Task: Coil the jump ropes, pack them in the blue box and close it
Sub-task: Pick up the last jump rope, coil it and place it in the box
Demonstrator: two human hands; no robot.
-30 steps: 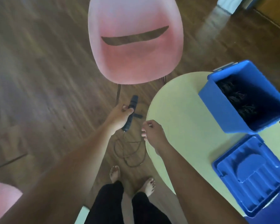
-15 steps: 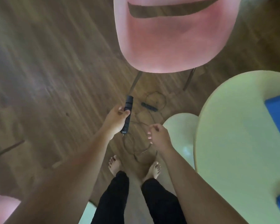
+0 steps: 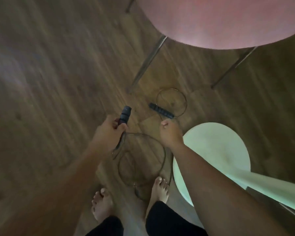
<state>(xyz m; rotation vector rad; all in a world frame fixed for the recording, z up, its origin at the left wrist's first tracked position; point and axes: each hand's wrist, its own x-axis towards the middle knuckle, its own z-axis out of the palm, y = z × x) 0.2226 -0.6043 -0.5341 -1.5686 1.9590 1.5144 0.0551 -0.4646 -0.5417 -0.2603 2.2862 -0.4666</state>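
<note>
My left hand [image 3: 109, 132] grips one black handle [image 3: 124, 114] of a jump rope, with the thin dark cord [image 3: 143, 160] hanging below it in loose loops above the floor. My right hand [image 3: 170, 133] pinches the cord just beneath the second black handle [image 3: 161, 113], which lies on the wooden floor beside a small loop of cord [image 3: 172, 101]. The blue box is out of view.
A pink chair [image 3: 228, 23] with thin metal legs [image 3: 146, 63] stands ahead over the wooden floor. The pale round table base [image 3: 216, 147] is at my right, close to my right forearm. My bare feet [image 3: 102, 205] stand below the hanging loops.
The view has tilted down and left, so the table top and blue box have left the frame. My right hand has moved forward toward the handle on the floor, and the rope loops hang wider.
</note>
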